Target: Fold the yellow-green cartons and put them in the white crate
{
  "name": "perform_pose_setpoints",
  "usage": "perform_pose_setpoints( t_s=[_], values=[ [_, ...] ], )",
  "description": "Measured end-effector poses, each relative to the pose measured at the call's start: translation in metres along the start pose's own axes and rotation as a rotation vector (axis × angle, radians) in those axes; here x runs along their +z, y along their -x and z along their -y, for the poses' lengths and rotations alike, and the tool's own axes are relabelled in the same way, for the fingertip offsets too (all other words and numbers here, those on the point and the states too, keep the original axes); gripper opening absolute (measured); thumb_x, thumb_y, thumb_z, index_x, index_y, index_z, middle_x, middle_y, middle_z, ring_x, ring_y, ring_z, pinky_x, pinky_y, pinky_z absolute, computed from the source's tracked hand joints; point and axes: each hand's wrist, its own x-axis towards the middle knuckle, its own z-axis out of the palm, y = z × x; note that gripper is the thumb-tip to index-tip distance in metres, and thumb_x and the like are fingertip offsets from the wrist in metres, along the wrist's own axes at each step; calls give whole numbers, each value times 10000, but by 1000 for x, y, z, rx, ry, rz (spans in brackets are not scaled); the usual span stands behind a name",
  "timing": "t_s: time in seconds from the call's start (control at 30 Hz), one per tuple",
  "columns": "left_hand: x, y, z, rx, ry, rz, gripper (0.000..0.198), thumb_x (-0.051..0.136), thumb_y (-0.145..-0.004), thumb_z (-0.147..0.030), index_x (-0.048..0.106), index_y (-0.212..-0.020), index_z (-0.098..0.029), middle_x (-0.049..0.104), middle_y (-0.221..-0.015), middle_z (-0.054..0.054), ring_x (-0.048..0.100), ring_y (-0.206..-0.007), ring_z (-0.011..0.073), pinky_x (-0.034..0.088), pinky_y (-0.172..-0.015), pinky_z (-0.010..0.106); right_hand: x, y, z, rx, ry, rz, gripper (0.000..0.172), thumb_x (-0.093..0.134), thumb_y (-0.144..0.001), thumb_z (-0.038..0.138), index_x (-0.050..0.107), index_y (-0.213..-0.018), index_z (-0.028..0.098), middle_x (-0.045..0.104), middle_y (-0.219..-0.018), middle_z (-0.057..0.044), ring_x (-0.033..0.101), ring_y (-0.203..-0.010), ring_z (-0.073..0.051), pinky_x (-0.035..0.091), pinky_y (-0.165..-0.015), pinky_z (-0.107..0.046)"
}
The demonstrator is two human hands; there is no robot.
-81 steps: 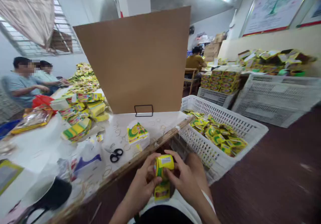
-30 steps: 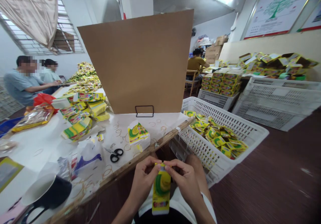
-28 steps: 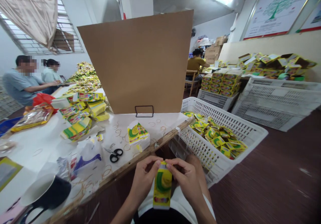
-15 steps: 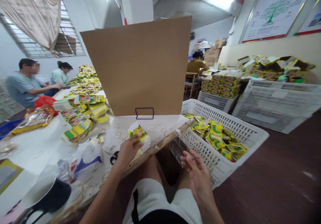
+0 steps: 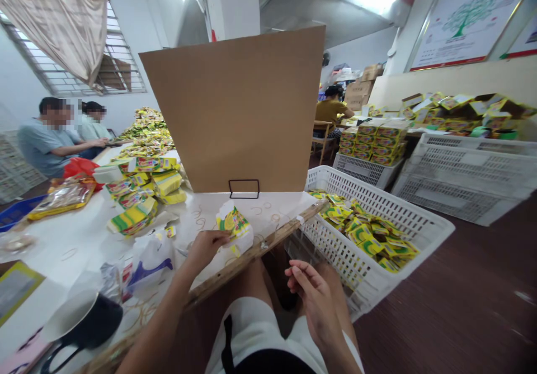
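Note:
A small yellow-and-green carton (image 5: 235, 221) with white flaps lies near the table's front edge. At its lower left corner, my left hand (image 5: 206, 251) has thumb and fingers drawn together on it. My right hand (image 5: 308, 290) hovers above my lap, fingers loosely bent, and I see nothing in it. Right of that hand, a white plastic crate (image 5: 423, 217) holds many yellow-green packets (image 5: 369, 234). Flattened or folded yellow cartons (image 5: 134, 214) are heaped on the table to the left of the carton.
A brown cardboard panel (image 5: 239, 111) stands upright behind a black wire stand (image 5: 244, 189). Rubber bands are scattered over the white tabletop (image 5: 188, 203). A dark mug (image 5: 90, 321) and a white plastic bag (image 5: 153, 256) sit at left. Co-workers sit beyond; stacked crates (image 5: 465, 178) stand right.
My right hand has moved left, away from the crate, with its fingers more bent. My left hand has drawn back to the carton's edge. A packet that stood up in the crate now lies lower.

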Motion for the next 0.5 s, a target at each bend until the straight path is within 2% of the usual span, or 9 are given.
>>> perform_pose_setpoints(
  t_s=[0.13, 0.17, 0.2, 0.23, 0.27, 0.3, 0.37, 0.4, 0.5],
  values=[
    [11, 30, -20, 77, 3, -260, 312, 415, -906, -242, 694, -1031, -177, 676, -1167, 85, 596, -1130, 239, 421, -1023, 421, 8, 8, 2, 76, -44, 46, 342, 740, -674, 466, 740, -794, 146, 718, -693, -66, 582, -566, -134, 456, -523, -236],
    [18, 41, -27, 224, 37, -339, 275, 457, -890, -209, 706, -1002, -182, 683, -1154, 85, 599, -1128, 238, 445, -1008, 407, 10, 10, 3, 91, -60, 67, 364, 717, -694, 486, 743, -807, 141, 724, -711, -78, 591, -575, -139, 457, -519, -236],
    [25, 53, -35, 390, 72, -329, 248, 501, -869, -170, 706, -1007, -196, 687, -1147, 78, 599, -1129, 236, 470, -989, 395, 12, 12, 4, 100, -76, 89, 370, 703, -705, 496, 743, -812, 144, 727, -725, -82, 597, -577, -144, 456, -509, -236],
    [33, 64, -42, 559, 105, -236, 261, 530, -851, -137, 694, -1041, -208, 690, -1139, 73, 600, -1126, 239, 488, -972, 391, 14, 14, 5, 102, -92, 108, 356, 706, -704, 492, 742, -814, 156, 728, -734, -76, 603, -577, -150, 455, -499, -238],
    [40, 73, -49, 674, 125, -108, 309, 546, -842, -116, 659, -1112, -212, 691, -1136, 73, 597, -1130, 245, 497, -966, 397, 14, 14, 6, 99, -106, 124, 325, 722, -689, 478, 740, -807, 175, 728, -732, -61, 609, -577, -157, 458, -495, -243],
    [47, 81, -55, 714, 140, -10, 368, 532, -846, -88, 612, -1182, -214, 684, -1148, 75, 589, -1140, 244, 493, -972, 407, 14, 14, 7, 92, -114, 138, 289, 743, -670, 458, 736, -792, 196, 728, -726, -42, 618, -583, -166, 465, -502, -250],
    [56, 90, -65, 731, 215, 95, 418, 519, -848, -60, 577, -1224, -234, 691, -1138, 73, 581, -1150, 246, 464, -1002, 436, 12, 13, 9, 68, -96, 164, 247, 762, -650, 434, 729, -782, 229, 731, -740, -16, 642, -629, -190, 488, -546, -272],
    [59, 91, -68, 701, 265, 102, 414, 530, -843, -61, 591, -1209, -245, 684, -1152, 75, 566, -1168, 251, 440, -1022, 451, 11, 11, 9, 52, -67, 179, 252, 755, -656, 440, 726, -803, 237, 735, -767, -13, 653, -669, -203, 498, -574, -284],
    [60, 90, -74, 476, 474, -25, 395, 623, -801, -139, 618, -1179, -253, 602, -1275, 101, 485, -1247, 282, 364, -1071, 471, 8, 9, 7, 0, 58, 236, 310, 708, -692, 494, 712, -850, 226, 736, -832, -32, 663, -748, -232, 515, -620, -316]
  ],
)
